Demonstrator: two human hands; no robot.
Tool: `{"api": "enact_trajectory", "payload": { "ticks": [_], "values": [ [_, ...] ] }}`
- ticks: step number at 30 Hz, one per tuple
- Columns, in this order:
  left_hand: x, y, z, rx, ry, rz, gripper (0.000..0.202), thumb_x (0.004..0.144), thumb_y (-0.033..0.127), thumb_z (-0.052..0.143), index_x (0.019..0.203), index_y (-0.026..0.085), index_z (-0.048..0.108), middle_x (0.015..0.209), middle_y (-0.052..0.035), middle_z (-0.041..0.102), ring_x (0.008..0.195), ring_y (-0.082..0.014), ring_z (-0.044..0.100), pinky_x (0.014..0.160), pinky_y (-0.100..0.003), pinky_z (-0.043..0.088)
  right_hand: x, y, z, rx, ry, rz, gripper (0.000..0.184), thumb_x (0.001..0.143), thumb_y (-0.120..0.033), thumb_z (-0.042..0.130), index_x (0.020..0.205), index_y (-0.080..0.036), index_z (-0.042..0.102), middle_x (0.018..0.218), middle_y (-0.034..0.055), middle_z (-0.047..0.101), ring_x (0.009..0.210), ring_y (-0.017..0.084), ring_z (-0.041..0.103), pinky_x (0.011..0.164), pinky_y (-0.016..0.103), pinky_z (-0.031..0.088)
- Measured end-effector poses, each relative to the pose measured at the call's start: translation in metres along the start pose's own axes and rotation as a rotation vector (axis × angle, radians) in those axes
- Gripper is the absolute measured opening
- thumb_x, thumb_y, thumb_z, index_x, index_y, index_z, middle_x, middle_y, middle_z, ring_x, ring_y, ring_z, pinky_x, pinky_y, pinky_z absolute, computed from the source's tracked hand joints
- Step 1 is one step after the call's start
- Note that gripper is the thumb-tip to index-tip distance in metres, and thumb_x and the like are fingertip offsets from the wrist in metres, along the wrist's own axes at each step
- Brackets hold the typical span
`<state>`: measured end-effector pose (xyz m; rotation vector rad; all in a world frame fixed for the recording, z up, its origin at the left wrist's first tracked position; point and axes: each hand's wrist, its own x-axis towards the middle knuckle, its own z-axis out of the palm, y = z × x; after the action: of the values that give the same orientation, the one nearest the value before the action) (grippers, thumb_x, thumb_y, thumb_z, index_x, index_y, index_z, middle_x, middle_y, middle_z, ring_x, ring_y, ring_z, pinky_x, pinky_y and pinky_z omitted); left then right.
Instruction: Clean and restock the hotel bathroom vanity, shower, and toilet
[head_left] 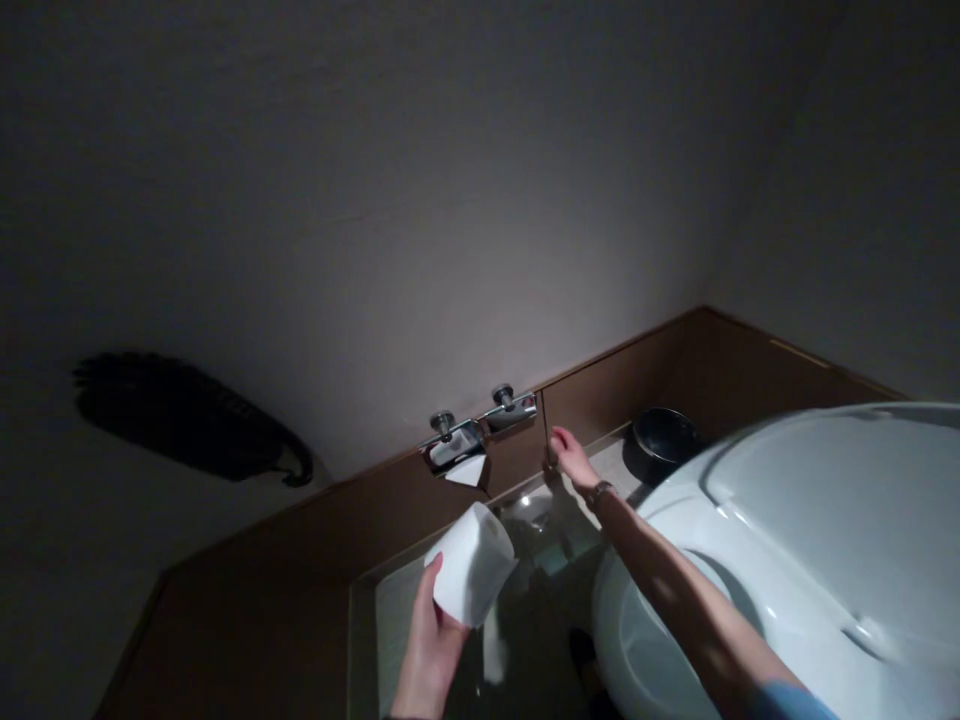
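1. One toilet paper roll (472, 562), white, is held in the left hand (431, 650); it sits low in the middle of the view, above the floor and just below the wall holders.
2. The left hand has its fingers curled round the lower end of the roll, thumb up along its side.
3. The right hand (572, 457) reaches forward across the toilet, fingers loosely spread and bent, with the tips at the vertical seam of the wood wall panel (622, 385); whether they actually touch it is hard to tell in the dim light.
4. One wristwatch (598, 492) sits on the right wrist, and one blue sleeve edge (787, 700) shows at the bottom of the frame.
5. Two chrome toilet paper holders (480, 425) are fixed side by side on the panel. The left one carries a white roll with its loose end folded to a point (466, 470); the other's contents cannot be seen.
6. One white toilet (810, 560) fills the right side, its lid (840, 500) raised.
7. One dark round bin (661, 443) stands in the corner behind the toilet.
8. The floor (390, 610) is pale, glossy tile, partly in shadow.
9. The lower wall is brown wood panelling, with plain light wall (420, 200) above; the room is dim, lit mostly near the holders.
10. One dark, fringed shape (187, 415) shows on the wall at left; what it is cannot be made out.
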<state>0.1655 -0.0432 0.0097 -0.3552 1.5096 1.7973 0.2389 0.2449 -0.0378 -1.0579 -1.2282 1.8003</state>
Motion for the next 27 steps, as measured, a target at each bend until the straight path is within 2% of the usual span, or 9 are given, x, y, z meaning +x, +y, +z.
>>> {"api": "enact_trajectory", "payload": {
  "ticks": [2,3,5,8,11,16,19,23,27],
  "values": [
    [0.032,0.009,0.009,-0.193,0.094,-0.118,0.023,0.089,0.029,0.066,0.109,0.017,0.066,0.094,-0.0071,0.078,0.085,-0.024,0.075,0.082,-0.039,0.063,0.065,0.007,0.017,0.001,-0.042,0.017,0.027,0.068,-0.031,0.068,0.093,-0.021,0.064,0.1,0.0062,0.07,0.11,0.022,0.059,0.106,0.042,0.043],
    [0.044,0.013,0.013,-0.252,0.124,-0.142,0.022,0.09,0.026,0.066,0.11,0.017,0.066,0.091,-0.0059,0.078,0.081,-0.0221,0.075,0.078,-0.037,0.063,0.085,0.011,0.02,-0.004,-0.073,0.036,0.024,0.067,-0.028,0.067,0.089,-0.02,0.064,0.093,0.0046,0.069,0.103,0.021,0.061,0.102,0.04,0.045],
    [0.06,0.02,0.021,-0.327,0.148,-0.149,0.018,0.092,0.021,0.064,0.109,0.016,0.066,0.088,-0.0054,0.078,0.075,-0.0206,0.074,0.072,-0.034,0.063,0.104,0.017,0.016,-0.023,-0.164,0.09,0.018,0.062,-0.023,0.066,0.08,-0.019,0.064,0.077,0.0012,0.066,0.084,0.018,0.061,0.09,0.035,0.05],
    [0.072,0.027,0.032,-0.334,0.121,-0.127,0.019,0.094,0.017,0.057,0.11,0.013,0.067,0.088,-0.0072,0.078,0.075,-0.0212,0.074,0.072,-0.035,0.062,0.091,0.005,-0.009,-0.06,-0.385,0.184,0.016,0.055,-0.016,0.066,0.071,-0.018,0.064,0.069,-0.0004,0.065,0.07,0.015,0.059,0.072,0.028,0.052],
    [0.076,0.03,0.049,-0.298,0.059,-0.112,0.022,0.096,0.023,0.057,0.113,0.014,0.068,0.089,-0.0074,0.078,0.074,-0.0207,0.074,0.067,-0.032,0.06,0.07,-0.027,-0.028,0.001,-0.52,0.258,0.025,0.054,-0.016,0.067,0.079,-0.018,0.069,0.078,0.001,0.069,0.069,0.016,0.061,0.065,0.029,0.054],
    [0.081,0.036,0.087,-0.303,-0.029,-0.096,0.023,0.097,0.028,0.051,0.103,0.015,0.069,0.077,-0.0044,0.074,0.063,-0.0194,0.07,0.059,-0.032,0.058,0.067,-0.068,-0.018,0.152,-0.594,0.304,0.03,0.062,-0.018,0.067,0.091,-0.019,0.073,0.084,0.0029,0.072,0.07,0.017,0.064,0.068,0.032,0.059],
    [0.084,0.041,0.095,-0.304,-0.042,-0.088,0.022,0.096,0.025,0.051,0.097,0.014,0.069,0.073,-0.0042,0.074,0.059,-0.0188,0.068,0.056,-0.03,0.056,0.073,-0.071,-0.019,0.185,-0.623,0.322,0.038,0.066,-0.019,0.07,0.104,-0.02,0.072,0.091,0.0035,0.074,0.075,0.018,0.068,0.07,0.035,0.062],
    [0.087,0.042,0.088,-0.292,0.031,-0.08,0.016,0.092,0.016,0.055,0.088,0.011,0.069,0.071,-0.0063,0.074,0.058,-0.0185,0.069,0.053,-0.026,0.055,0.075,-0.064,-0.026,0.129,-0.677,0.305,0.054,0.071,-0.022,0.075,0.124,-0.024,0.065,0.095,0.0031,0.075,0.074,0.019,0.071,0.065,0.034,0.064],
    [0.091,0.037,0.085,-0.279,0.041,-0.098,0.017,0.093,0.016,0.054,0.093,0.011,0.07,0.075,-0.0082,0.076,0.063,-0.021,0.071,0.057,-0.03,0.058,0.08,-0.052,-0.016,-0.066,-0.664,0.131,0.07,0.069,-0.021,0.078,0.136,-0.026,0.058,0.099,0.0044,0.076,0.075,0.019,0.072,0.064,0.031,0.062]
  ]
}}
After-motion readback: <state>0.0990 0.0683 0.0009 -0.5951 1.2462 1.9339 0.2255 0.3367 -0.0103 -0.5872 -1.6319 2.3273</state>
